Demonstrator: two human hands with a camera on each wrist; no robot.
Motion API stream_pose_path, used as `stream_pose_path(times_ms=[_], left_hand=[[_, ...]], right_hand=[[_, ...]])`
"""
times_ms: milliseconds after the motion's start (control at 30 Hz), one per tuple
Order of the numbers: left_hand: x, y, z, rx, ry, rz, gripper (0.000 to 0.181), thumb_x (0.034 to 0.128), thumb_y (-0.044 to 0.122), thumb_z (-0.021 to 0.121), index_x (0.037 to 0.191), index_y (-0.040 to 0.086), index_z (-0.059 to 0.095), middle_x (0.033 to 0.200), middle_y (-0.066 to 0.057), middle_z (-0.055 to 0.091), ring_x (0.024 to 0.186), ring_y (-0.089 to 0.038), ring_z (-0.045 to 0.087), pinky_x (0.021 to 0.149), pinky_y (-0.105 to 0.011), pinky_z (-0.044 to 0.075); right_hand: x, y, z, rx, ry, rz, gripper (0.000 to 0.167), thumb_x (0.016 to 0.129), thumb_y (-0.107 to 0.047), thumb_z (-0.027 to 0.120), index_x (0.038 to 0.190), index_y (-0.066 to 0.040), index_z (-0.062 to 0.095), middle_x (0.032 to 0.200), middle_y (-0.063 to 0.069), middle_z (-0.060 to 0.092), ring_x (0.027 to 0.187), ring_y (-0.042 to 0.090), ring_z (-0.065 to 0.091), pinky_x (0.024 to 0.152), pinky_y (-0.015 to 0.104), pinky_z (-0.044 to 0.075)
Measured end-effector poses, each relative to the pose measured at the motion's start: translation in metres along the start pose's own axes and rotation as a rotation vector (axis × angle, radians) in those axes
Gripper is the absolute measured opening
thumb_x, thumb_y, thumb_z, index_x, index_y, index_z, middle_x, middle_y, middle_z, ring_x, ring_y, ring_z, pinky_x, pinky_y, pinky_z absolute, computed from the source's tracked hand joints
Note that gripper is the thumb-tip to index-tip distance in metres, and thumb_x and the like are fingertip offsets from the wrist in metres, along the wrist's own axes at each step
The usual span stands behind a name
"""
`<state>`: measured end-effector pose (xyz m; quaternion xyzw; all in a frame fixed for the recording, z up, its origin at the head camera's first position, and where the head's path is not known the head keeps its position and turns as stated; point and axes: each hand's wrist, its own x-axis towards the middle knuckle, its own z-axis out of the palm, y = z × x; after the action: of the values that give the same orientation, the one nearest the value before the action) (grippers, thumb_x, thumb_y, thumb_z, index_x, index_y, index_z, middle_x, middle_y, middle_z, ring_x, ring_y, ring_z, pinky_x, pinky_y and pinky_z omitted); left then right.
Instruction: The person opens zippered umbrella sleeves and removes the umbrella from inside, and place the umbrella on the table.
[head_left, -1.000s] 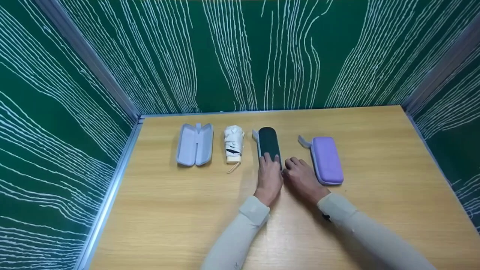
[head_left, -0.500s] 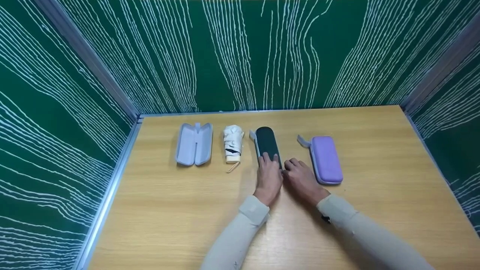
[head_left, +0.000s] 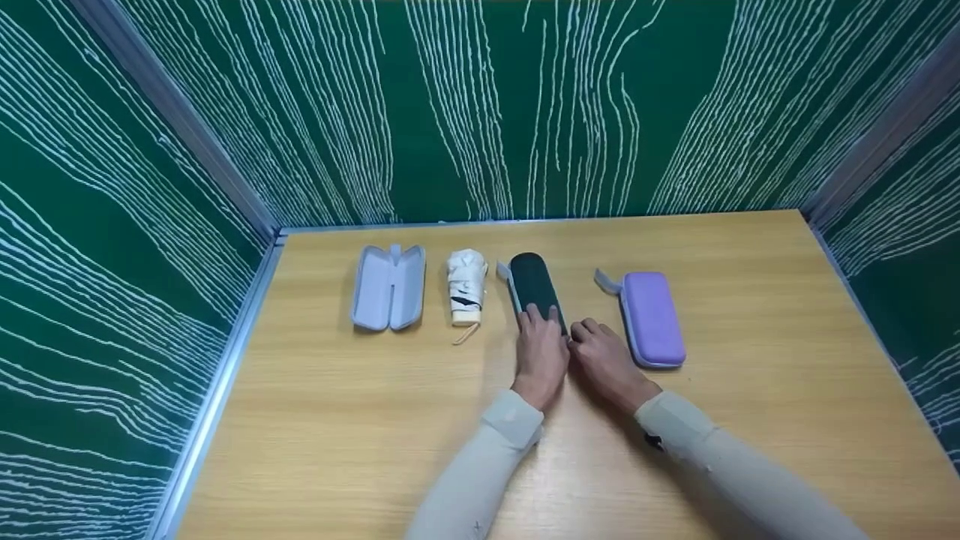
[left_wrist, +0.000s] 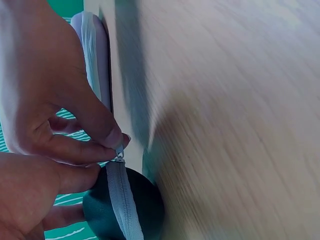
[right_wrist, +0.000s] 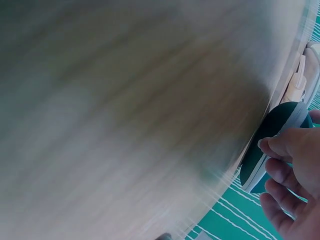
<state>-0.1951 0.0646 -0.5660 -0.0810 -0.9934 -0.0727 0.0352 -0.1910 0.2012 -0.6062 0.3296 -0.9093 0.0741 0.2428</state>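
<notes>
A long, dark green case [head_left: 534, 285] lies on the tabletop [head_left: 337, 420] in my head feed, its rounded far end angled left beside a grey tab [head_left: 503, 269]; a pale zip [left_wrist: 120, 197] rounds the near end, pull [left_wrist: 119, 154] there.

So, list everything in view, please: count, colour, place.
Open case: 1, pale grey, left end of the row
Umbrella: 1, white, right of the open case
Long case: 1, dark green, right of the umbrella
Zip tab: 1, grey, at the long case's near end
Wide case: 1, purple, right end of the row
Straps: 2, grey, on the long and wide cases
Table: 1, pale wood, under the cases
Walls: 3, green with white lines, around the table
Corner posts: 2, grey, between walls
Dark item, unclear: 1, black, right cuff
Sleeves: 2, pale grey, forearms
Left hand: 1, bare, on the long case
Right hand: 1, bare, pinching the zip tab
</notes>
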Motion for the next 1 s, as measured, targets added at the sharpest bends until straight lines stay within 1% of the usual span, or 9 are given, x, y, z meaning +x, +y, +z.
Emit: stream_pose_path(times_ms=[167, 333, 433, 500, 600, 700, 833, 933, 1000], left_hand=[[0.004, -0.005, -0.004, -0.035, -0.047, 0.037, 0.054, 0.1037, 0.035, 0.069, 0.151, 0.012, 0.060, 0.158, -0.021, 0.051, 0.142, -0.036, 0.053, 0.111, -0.038, 0.051], [0.009, -0.017, -0.014, -0.049, -0.106, 0.132, 0.055, 0.1005, 0.036, 0.074, 0.150, 0.015, 0.061, 0.163, -0.020, 0.043, 0.146, -0.034, 0.047, 0.103, -0.034, 0.056], [0.014, -0.024, -0.019, -0.019, -0.158, 0.221, 0.057, 0.0998, 0.037, 0.075, 0.150, 0.014, 0.061, 0.167, -0.016, 0.039, 0.155, -0.033, 0.036, 0.107, -0.035, 0.053], [0.018, -0.028, -0.021, -0.010, -0.190, 0.284, 0.058, 0.0998, 0.037, 0.075, 0.150, 0.011, 0.061, 0.168, -0.012, 0.039, 0.159, -0.030, 0.028, 0.113, -0.035, 0.048], [0.022, -0.033, -0.021, -0.016, -0.226, 0.351, 0.059, 0.1009, 0.036, 0.073, 0.151, 0.008, 0.059, 0.167, -0.009, 0.042, 0.161, -0.028, 0.026, 0.121, -0.036, 0.039], [0.022, -0.035, -0.018, -0.034, -0.237, 0.373, 0.060, 0.1026, 0.036, 0.071, 0.153, 0.008, 0.056, 0.165, -0.009, 0.045, 0.159, -0.027, 0.029, 0.125, -0.038, 0.032], [0.020, -0.034, -0.014, -0.028, -0.200, 0.389, 0.057, 0.1034, 0.036, 0.069, 0.152, 0.008, 0.056, 0.164, -0.010, 0.046, 0.158, -0.028, 0.032, 0.126, -0.037, 0.031], [0.019, -0.032, -0.013, -0.028, -0.171, 0.395, 0.055, 0.1035, 0.037, 0.069, 0.150, 0.009, 0.059, 0.163, -0.011, 0.047, 0.157, -0.029, 0.034, 0.125, -0.037, 0.031], [0.019, -0.031, -0.012, -0.040, -0.169, 0.392, 0.054, 0.1040, 0.037, 0.068, 0.150, 0.010, 0.059, 0.164, -0.011, 0.046, 0.158, -0.030, 0.033, 0.125, -0.037, 0.032]], right_hand=[[0.000, 0.001, -0.006, 0.022, -0.076, 0.060, 0.017, 0.090, 0.008, 0.074, 0.103, 0.000, 0.081, 0.100, 0.017, 0.067, 0.095, 0.034, 0.061, 0.078, 0.048, 0.056], [-0.001, 0.003, -0.010, 0.004, -0.126, 0.084, 0.016, 0.089, 0.008, 0.077, 0.102, 0.001, 0.082, 0.106, 0.019, 0.069, 0.099, 0.036, 0.062, 0.082, 0.050, 0.057], [-0.003, 0.006, -0.010, -0.006, -0.111, 0.074, 0.012, 0.086, 0.009, 0.079, 0.095, 0.001, 0.082, 0.104, 0.019, 0.068, 0.098, 0.036, 0.062, 0.079, 0.051, 0.057], [-0.004, 0.008, -0.010, -0.005, -0.089, 0.073, 0.011, 0.084, 0.010, 0.079, 0.091, 0.001, 0.082, 0.101, 0.018, 0.067, 0.096, 0.036, 0.061, 0.077, 0.051, 0.056], [-0.007, 0.010, -0.009, -0.008, -0.056, 0.071, 0.010, 0.082, 0.011, 0.078, 0.087, 0.002, 0.080, 0.098, 0.017, 0.066, 0.093, 0.036, 0.060, 0.075, 0.051, 0.055], [-0.008, 0.011, -0.008, -0.008, -0.026, 0.062, 0.010, 0.081, 0.011, 0.077, 0.084, 0.002, 0.079, 0.096, 0.017, 0.065, 0.091, 0.036, 0.060, 0.073, 0.051, 0.054], [-0.009, 0.011, -0.008, -0.015, 0.012, 0.058, 0.011, 0.081, 0.012, 0.074, 0.080, 0.002, 0.078, 0.094, 0.017, 0.063, 0.089, 0.037, 0.059, 0.072, 0.051, 0.054], [-0.009, 0.009, -0.010, -0.021, 0.010, 0.076, 0.010, 0.082, 0.012, 0.074, 0.079, 0.002, 0.077, 0.093, 0.017, 0.062, 0.090, 0.037, 0.059, 0.072, 0.051, 0.054], [-0.010, 0.008, -0.011, -0.024, -0.009, 0.094, 0.009, 0.082, 0.011, 0.075, 0.080, 0.002, 0.078, 0.094, 0.017, 0.063, 0.090, 0.037, 0.059, 0.072, 0.051, 0.054]])
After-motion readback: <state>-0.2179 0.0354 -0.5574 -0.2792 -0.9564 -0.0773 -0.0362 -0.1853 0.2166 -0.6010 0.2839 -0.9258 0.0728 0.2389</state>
